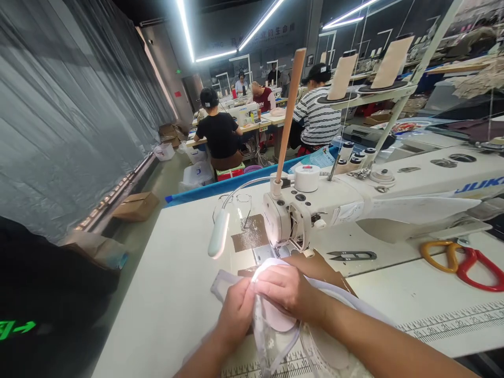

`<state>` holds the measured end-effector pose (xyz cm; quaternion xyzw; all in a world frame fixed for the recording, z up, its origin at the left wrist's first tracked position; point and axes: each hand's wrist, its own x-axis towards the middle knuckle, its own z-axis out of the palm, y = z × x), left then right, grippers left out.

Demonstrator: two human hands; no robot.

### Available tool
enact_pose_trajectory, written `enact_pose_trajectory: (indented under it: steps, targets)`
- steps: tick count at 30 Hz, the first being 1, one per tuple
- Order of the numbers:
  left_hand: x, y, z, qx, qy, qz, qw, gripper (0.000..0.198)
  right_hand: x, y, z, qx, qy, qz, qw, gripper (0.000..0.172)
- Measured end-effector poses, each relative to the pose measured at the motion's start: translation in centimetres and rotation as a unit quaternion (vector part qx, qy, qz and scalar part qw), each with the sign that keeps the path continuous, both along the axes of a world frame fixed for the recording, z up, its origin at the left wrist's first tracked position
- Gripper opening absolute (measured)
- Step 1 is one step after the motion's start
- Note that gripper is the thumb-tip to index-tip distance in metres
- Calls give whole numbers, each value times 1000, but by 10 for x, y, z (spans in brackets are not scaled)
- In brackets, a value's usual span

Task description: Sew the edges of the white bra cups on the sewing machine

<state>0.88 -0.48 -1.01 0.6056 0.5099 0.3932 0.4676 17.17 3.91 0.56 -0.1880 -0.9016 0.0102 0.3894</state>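
Note:
Just in front of the needle area of a white sewing machine point(277, 223), both hands hold a pale garment that looks like a bra point(277, 317), with a pinkish cup and white lace. My left hand point(238, 304) pinches its edge between thumb and fingers. Fingers bent over the top of the cup, my right hand point(293, 291) grips the same edge, its fingertips meeting the left ones. White strips of the garment trail to both sides and toward me. Lamp glare washes out the spot where the fingertips meet.
Right of the needle lie black thread snips point(354, 255) and scissors with red and orange handles point(478, 270). A bendable lamp point(218, 236) hangs over the left side, near eyeglasses point(242, 198). Thread cones point(342, 77) stand behind the machine. Several people sit at machines beyond.

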Motion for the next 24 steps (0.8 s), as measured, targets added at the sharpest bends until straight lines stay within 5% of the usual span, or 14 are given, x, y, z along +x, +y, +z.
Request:
enact_pose_trajectory:
  steps: [7, 16, 21, 24]
  targets:
    - [-3, -1, -2, -4, -4, -13, 1000, 34, 2, 4, -6, -60, 23, 5, 998, 16]
    - [-7, -2, -2, 13, 28, -57, 998, 33, -6, 1, 0, -22, -52, -5, 998, 28]
    - [-5, 0, -3, -56, -22, 2, 998, 32, 2, -9, 20, -4, 106, 21, 994, 14]
    - [-5, 0, -2, -36, -10, -11, 999, 33, 5, -6, 15, -46, 108, 9, 993, 10]
